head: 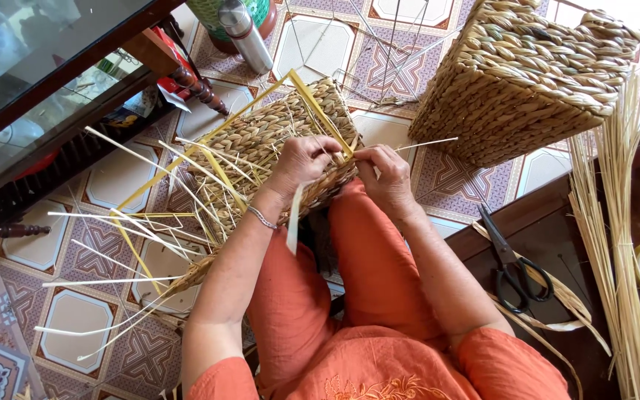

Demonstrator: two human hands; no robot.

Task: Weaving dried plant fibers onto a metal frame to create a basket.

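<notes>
Your two bare forearms reach forward from your lap and converge. Your left hand (301, 164), a thin bracelet at its wrist, curls its fingers down in a closed grip. Your right hand (385, 178) sits just beside it, fingertips pinched together.

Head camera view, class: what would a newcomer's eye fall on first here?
Both hands, left hand and right hand, grip the rim of a half-woven basket on a yellow frame, resting over orange-clad knees. A finished woven basket stands upper right on the tiled floor. Black scissors lie on the dark bench beside a bundle of reeds.
</notes>
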